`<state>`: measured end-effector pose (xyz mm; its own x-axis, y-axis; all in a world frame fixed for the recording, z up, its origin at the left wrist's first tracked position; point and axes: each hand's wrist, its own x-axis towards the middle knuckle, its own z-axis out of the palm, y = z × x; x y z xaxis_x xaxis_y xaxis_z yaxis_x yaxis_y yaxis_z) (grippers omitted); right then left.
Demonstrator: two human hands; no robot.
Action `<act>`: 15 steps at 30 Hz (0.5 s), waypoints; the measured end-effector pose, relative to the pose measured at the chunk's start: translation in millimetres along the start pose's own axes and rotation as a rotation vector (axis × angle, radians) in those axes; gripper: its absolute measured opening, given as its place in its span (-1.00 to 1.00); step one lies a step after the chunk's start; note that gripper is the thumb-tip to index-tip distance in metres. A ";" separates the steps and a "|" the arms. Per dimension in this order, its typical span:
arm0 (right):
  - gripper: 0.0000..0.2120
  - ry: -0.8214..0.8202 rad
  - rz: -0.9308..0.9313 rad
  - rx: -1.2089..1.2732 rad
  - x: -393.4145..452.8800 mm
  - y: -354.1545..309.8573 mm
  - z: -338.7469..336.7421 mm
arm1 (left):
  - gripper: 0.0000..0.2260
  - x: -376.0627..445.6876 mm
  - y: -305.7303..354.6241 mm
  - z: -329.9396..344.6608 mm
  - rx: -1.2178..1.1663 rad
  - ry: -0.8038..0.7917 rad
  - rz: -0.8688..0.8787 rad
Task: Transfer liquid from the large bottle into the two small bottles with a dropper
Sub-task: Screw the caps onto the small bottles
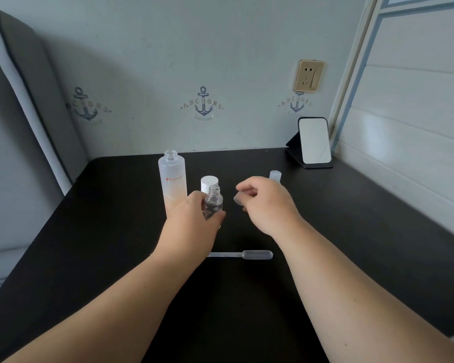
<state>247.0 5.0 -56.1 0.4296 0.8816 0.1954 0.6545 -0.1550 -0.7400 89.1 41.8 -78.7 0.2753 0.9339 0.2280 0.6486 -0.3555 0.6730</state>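
**Small bottle uncapped, dropper lying near us**

Nearest us on the black table [116, 244] lay the dropper [247, 254], flat, apart from both hands. Our left hand [192, 218] gripped a small clear bottle [213, 203], upright and open-necked. Our right hand [268, 205] pinched what looked like its small cap [239, 198], blurred. Just behind stood the large bottle [172, 176], uncapped, a white cap [209, 182], and the second small bottle [275, 176]. A mirror [313, 141] stood by the wall.
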 end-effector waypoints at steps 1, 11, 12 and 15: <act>-0.82 0.005 0.004 0.082 -3.6 1.7 -1.0 | -0.67 -2.2 -0.4 -1.8 -0.010 0.001 0.008; -0.79 0.107 -0.117 0.437 -23.8 20.8 11.6 | -0.70 -13.0 -6.1 0.2 -0.058 -0.012 0.141; -0.78 0.110 -0.129 0.465 -24.1 21.6 11.5 | -0.72 -13.5 -7.0 0.9 -0.060 -0.015 0.159; -0.79 0.120 -0.165 0.596 -23.9 21.6 8.7 | -0.74 -12.4 -9.2 2.0 -0.044 -0.028 0.193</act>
<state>245.5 -15.5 -82.3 0.4421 0.8112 0.3828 0.2735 0.2845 -0.9188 81.1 33.4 -89.2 0.4117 0.8467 0.3370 0.5499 -0.5257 0.6491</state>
